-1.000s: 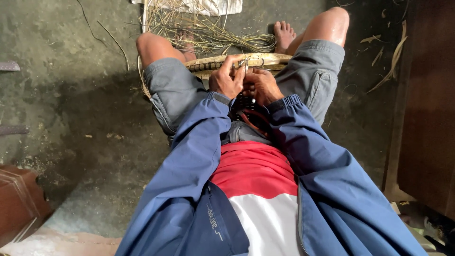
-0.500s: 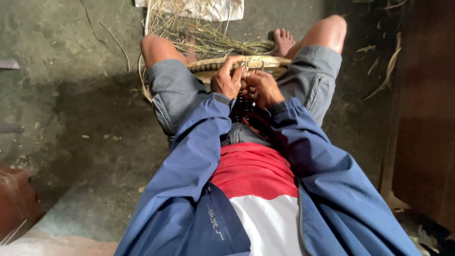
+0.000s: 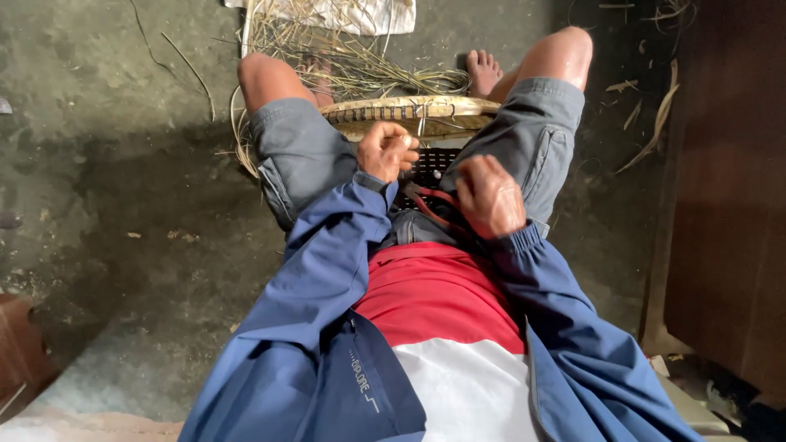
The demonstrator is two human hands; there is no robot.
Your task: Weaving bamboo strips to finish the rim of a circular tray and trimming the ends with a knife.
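The floor (image 3: 123, 188) is grey-green, rough and dirty, and it fills most of the left side. A dark wooden board (image 3: 729, 205) stands on the right. A person sits on the floor, wearing a blue jacket (image 3: 327, 327), a red and white shirt (image 3: 446, 327) and grey shorts (image 3: 299, 160). The knees are bent up and point to the far side, and one bare foot (image 3: 483, 69) shows far away.

A round woven basket tray (image 3: 409, 115) rests between the knees, on the lap. Its rim is pale yellow and made of thin strips tied side by side. It looks flat and wide. The middle part is dark, with little holes in rows. Most of the tray is hidden by the legs and hands.

A pile of dry straw (image 3: 344, 49) lies on the floor past the tray, partly on a white cloth (image 3: 352, 12). A few loose strips (image 3: 655, 139) lie on the right.

The left hand (image 3: 387, 151) is curled into a fist near the tray's rim, and a thin pale strip (image 3: 420, 127) seems to run from it to the rim. The right hand (image 3: 490, 196) is also curled, with its back up, just near the dark middle. A red strap (image 3: 434, 205) lies between the hands. I cannot tell what the right hand grips
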